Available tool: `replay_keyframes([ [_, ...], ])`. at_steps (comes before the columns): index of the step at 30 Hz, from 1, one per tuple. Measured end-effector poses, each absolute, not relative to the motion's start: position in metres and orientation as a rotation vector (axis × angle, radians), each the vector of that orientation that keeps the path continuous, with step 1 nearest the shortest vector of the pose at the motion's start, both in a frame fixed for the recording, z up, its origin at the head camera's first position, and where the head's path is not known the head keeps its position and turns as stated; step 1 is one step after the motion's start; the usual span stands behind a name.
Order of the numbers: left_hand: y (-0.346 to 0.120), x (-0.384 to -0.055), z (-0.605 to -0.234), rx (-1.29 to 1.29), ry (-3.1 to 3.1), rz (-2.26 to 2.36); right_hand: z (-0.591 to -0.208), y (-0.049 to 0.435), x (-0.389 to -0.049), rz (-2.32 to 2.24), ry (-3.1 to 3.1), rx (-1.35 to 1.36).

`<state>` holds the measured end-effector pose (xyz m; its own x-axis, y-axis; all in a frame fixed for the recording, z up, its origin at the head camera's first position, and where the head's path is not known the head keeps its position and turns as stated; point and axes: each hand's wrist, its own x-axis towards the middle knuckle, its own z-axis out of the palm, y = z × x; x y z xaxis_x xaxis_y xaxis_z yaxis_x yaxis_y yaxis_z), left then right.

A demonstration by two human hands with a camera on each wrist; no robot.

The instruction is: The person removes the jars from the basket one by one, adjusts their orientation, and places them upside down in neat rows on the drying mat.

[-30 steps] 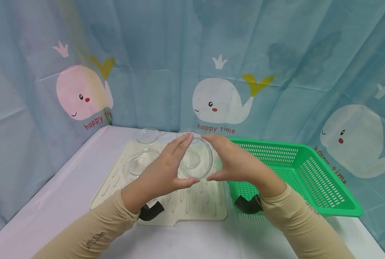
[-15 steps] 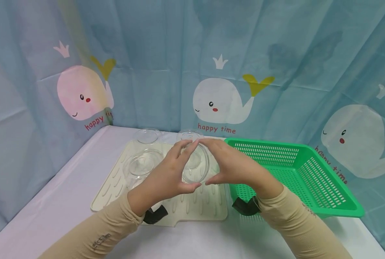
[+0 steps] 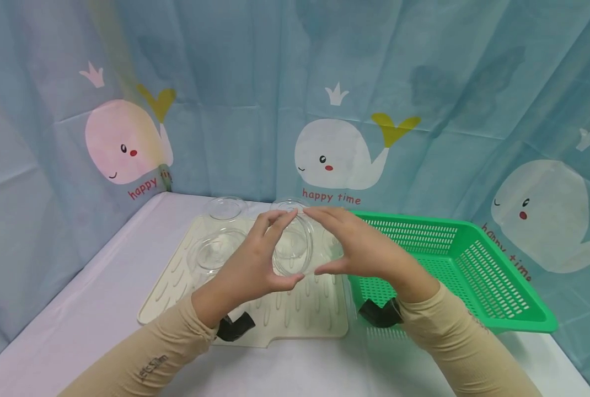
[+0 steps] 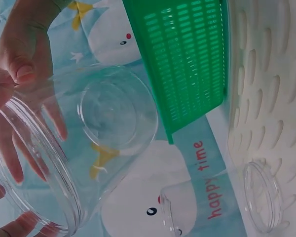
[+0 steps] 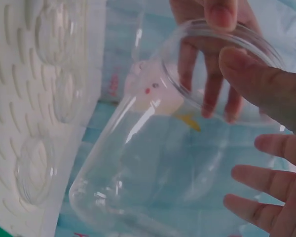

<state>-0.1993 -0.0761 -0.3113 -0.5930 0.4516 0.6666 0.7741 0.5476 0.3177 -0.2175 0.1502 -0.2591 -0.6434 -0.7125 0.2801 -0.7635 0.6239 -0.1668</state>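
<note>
A clear, wide-mouthed jar is held up over the mat, its thick ringed rim towards me. My left hand grips it at the rim, thumb below and fingers above, as the left wrist view also shows on the jar. My right hand curves loosely around the rim's right side, a narrow gap away in the head view. Its fingers are spread and nearly straight in the right wrist view, with the thumb overlapping the rim there.
A cream ridged drying mat lies under the hands. Several more clear jars stand on or behind it, among them one at the back left and one at the left. A green slotted basket is at the right, before the whale-print curtain.
The jar has shifted slightly left and its rim has turned, widening the gap to my right hand. Both hands dipped a little and rose again.
</note>
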Motion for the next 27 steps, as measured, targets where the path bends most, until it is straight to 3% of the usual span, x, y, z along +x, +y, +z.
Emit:
replay_keyframes([
  [14,-0.087,-0.198,-0.308,-0.795,-2.256,-1.415,-0.247,0.191,-0.227,0.731,-2.658,1.022],
  [27,-0.085,-0.194,-0.302,-0.785,-1.986,-1.997,-0.268,0.204,-0.242,1.543,-2.451,1.276],
])
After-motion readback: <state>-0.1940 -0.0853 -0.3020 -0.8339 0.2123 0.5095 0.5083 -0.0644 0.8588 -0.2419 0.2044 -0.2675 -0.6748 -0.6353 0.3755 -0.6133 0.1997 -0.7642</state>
